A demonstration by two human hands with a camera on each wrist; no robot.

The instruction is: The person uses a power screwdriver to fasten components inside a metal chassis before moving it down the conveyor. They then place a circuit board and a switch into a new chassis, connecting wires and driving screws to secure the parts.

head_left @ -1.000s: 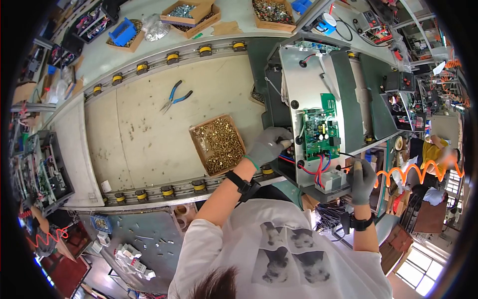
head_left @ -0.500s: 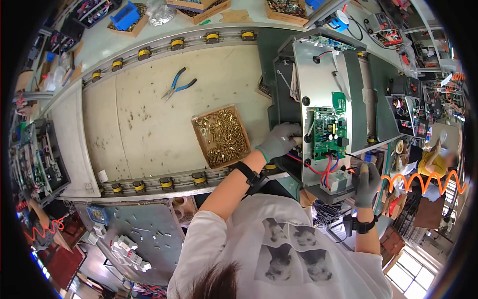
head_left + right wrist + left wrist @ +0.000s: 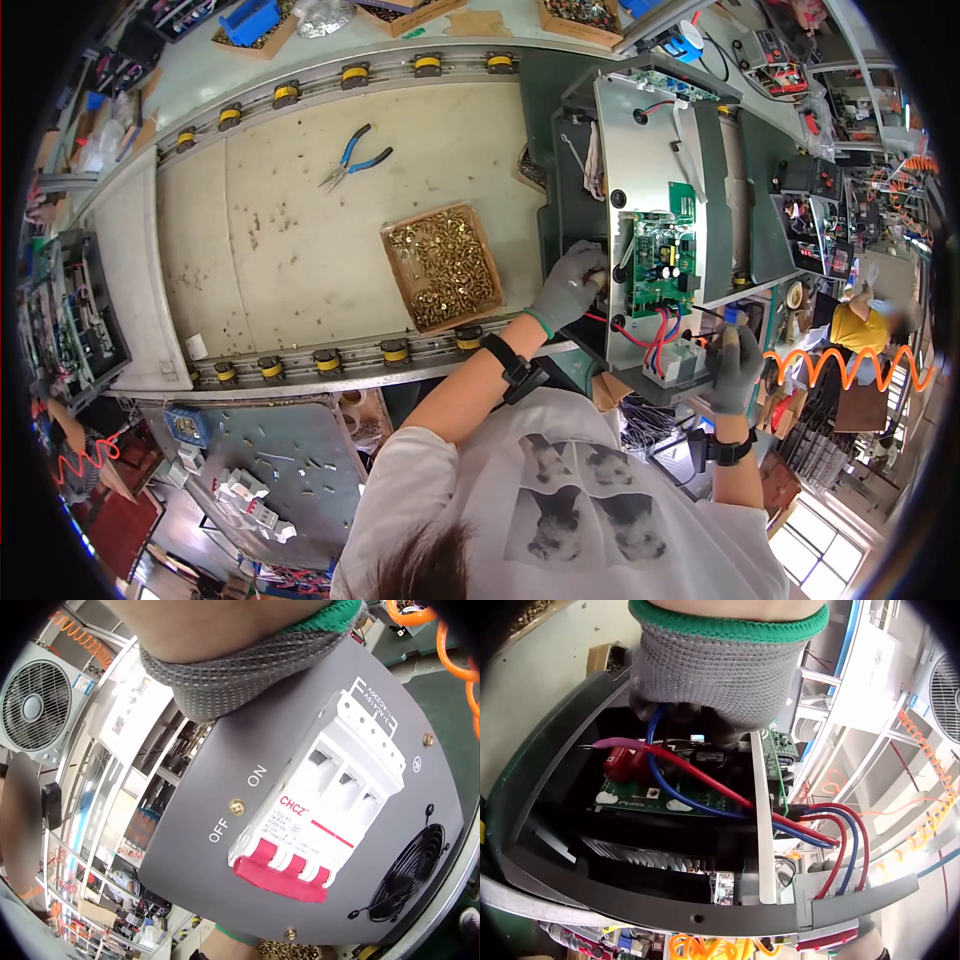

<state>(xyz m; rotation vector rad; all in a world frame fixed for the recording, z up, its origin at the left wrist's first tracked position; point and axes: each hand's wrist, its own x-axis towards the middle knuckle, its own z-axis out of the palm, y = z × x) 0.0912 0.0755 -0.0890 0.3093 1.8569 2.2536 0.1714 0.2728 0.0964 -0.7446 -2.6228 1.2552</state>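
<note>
My gloved left hand (image 3: 570, 290) reaches into the left side of a dark machine casing, beside the upright metal plate (image 3: 620, 140) that carries a green circuit board (image 3: 650, 285). In the left wrist view its curled fingers hold a blue wire (image 3: 654, 769). A red wire (image 3: 697, 776) with a purple-sleeved, bare end lies across the opening below them. My gloved right hand (image 3: 735, 375) is at the upper edge of the grey front panel (image 3: 187, 840), beside the white circuit breaker (image 3: 322, 810) with its red lever. The right fingertips are hidden behind that panel; I cannot tell what they hold.
A cardboard box of brass screws (image 3: 445, 270) and blue-handled pliers (image 3: 355, 160) lie on the worktop left of the casing. Roller rails (image 3: 325, 360) run along both edges. An orange coiled hose (image 3: 830, 370) hangs to the right. Boxes of fasteners (image 3: 580, 20) stand at the back.
The left hand has shifted slightly up along the casing's left side. The right hand stays beside the breaker. The head view has shifted, so the casing appears farther right.
</note>
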